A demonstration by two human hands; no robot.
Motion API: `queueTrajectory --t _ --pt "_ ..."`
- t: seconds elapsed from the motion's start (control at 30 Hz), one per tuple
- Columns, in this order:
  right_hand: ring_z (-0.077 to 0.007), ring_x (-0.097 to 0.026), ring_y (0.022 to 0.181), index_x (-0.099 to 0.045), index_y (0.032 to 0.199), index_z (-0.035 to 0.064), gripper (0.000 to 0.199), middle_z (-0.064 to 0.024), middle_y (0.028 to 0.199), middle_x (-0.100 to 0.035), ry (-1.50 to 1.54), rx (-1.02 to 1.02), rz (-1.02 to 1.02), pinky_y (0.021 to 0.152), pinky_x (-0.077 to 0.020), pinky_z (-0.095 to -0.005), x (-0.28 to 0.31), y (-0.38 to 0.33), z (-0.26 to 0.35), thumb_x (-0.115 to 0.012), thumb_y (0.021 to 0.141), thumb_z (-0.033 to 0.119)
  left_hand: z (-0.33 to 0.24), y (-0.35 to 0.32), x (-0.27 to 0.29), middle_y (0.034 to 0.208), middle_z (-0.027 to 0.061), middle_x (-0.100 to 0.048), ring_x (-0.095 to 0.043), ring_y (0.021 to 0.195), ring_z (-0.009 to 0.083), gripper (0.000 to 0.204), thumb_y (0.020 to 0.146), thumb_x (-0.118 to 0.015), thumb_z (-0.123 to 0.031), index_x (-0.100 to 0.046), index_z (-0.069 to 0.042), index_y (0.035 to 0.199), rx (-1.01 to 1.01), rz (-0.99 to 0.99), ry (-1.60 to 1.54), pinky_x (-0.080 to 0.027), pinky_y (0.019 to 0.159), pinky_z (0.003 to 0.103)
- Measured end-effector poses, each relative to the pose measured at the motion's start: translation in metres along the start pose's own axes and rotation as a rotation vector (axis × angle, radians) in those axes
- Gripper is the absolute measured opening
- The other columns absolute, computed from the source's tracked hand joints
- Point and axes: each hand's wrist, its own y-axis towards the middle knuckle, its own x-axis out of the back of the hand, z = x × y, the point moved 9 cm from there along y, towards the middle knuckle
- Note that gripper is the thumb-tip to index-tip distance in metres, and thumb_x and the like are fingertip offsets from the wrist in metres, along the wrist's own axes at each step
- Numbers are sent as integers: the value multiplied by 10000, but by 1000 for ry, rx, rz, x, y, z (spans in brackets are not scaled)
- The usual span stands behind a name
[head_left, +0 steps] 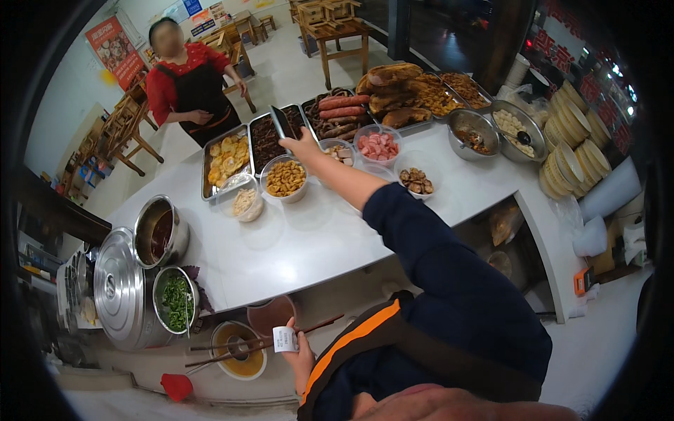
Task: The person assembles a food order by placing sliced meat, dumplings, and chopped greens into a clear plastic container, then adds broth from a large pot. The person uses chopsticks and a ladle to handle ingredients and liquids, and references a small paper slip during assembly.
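My right hand [303,146] is stretched out over the counter, closed on a dark smartphone [282,123] tilted upright above a metal tray of dark braised food [264,146]. Low beside my apron, my left hand [302,356] pinches a small white printed paper slip [285,339]. Two long brown chopsticks [319,326] cross at the left hand's fingers; whether they are gripped too, I cannot tell. Just below my right hand stands a clear tub of golden-brown fried pieces [286,179]. Beyond the counter, a person in red with a dark apron [196,91] faces me.
Food trays [228,158] line the white counter's [281,259] far edge. Steel bowls [474,133] and stacked woven-looking bowls [572,147] stand right. A large lidded pot [119,288] and a bowl of greens [175,300] are left. A bucket of yellowish liquid [242,365] sits below.
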Motion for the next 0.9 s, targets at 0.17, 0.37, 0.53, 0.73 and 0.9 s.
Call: queueTrajectory --t 0.17,0.37,0.53,0.73,0.9 --pt "-350 -370 1267 -199 1386 -61 1022 -265 1366 -357 -195 22 -64 1027 -331 -381 -67 54 -7 -740 609 324 11 -21 25 933 -14 -503 -430 704 49 420 855 -495 47 -512 -51 1263 112 -196 -22 -350 625 183" --pt "-346 -366 1270 -190 1392 -50 1004 -261 1381 -328 -257 -17 33 1019 -341 -394 -117 102 -15 -728 636 331 6 -37 22 935 -12 -502 -419 669 31 397 857 -507 45 -521 -42 1244 195 -466 -1 -341 601 166" --pt "-344 -416 1223 -196 1391 -40 1001 -247 1344 -366 -285 -45 83 974 -387 -412 -144 126 -25 -728 629 334 -6 -31 12 948 -2 -507 -435 705 32 385 853 -524 40 -529 -34 1231 176 -536 28 -357 625 167" --pt "-366 -444 1199 -193 1405 21 1048 -257 1316 -398 -448 24 111 988 -388 -419 -160 145 -24 -732 591 401 -3 -32 3 946 -3 -507 -444 734 39 383 844 -533 40 -539 -31 1220 210 -598 29 -358 648 165" --pt "-387 -469 1159 -185 1412 60 1039 -259 1285 -424 -574 129 123 978 -391 -437 -172 168 -13 -719 607 442 0 -38 -2 942 -1 -513 -448 746 43 376 841 -529 48 -545 -24 1209 196 -658 23 -359 662 165"
